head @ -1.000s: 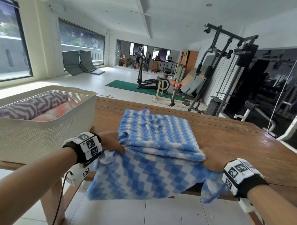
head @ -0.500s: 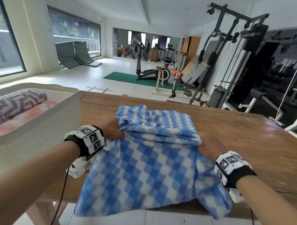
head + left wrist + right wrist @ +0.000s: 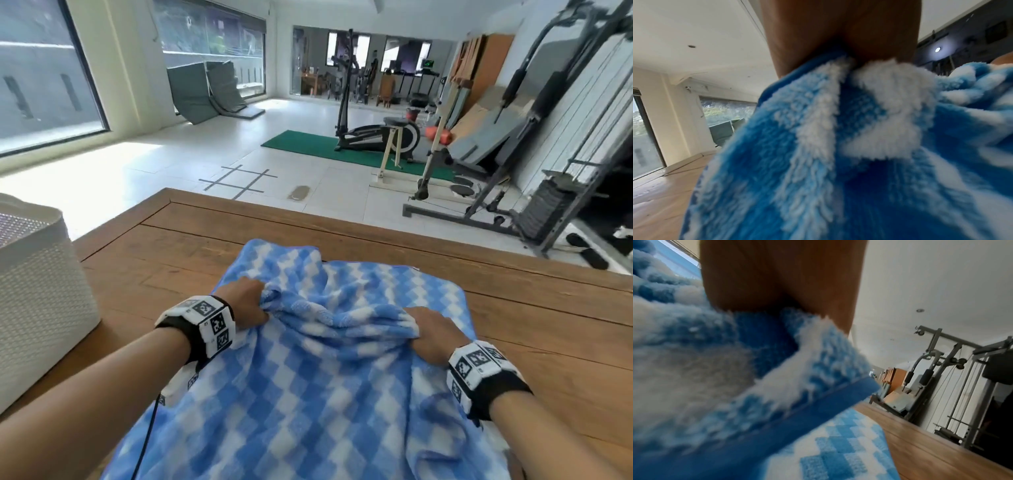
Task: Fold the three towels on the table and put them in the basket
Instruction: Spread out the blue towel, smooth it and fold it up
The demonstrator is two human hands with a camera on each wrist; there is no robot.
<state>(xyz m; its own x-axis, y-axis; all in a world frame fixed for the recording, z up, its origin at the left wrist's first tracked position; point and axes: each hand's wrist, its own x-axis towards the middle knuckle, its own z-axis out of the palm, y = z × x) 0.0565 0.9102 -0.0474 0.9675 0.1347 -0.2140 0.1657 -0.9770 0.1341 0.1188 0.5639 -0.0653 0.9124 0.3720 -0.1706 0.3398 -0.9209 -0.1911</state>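
Observation:
A blue and white checked towel (image 3: 308,394) lies on the wooden table (image 3: 531,325), its near part hanging over the front edge. My left hand (image 3: 248,301) grips a bunched fold at the towel's left side, and my right hand (image 3: 430,334) grips the fold at its right side. Between them the cloth is lifted and rumpled. In the left wrist view the towel (image 3: 838,154) is pinched under my palm, and in the right wrist view its blue hem (image 3: 797,410) runs out from my grip. The white woven basket (image 3: 37,301) stands at the table's left; its inside is out of view.
Bare tabletop shows beyond and to the right of the towel. Behind the table there is tiled floor with gym machines (image 3: 548,137), an elliptical trainer (image 3: 376,133) on a green mat, and folded mats (image 3: 209,89) by the window.
Both hands have moved up the towel, lifting the gripped fold forward over the far layers. The folded stack is now rumpled. The view has shifted right, leaving only the basket's corner.

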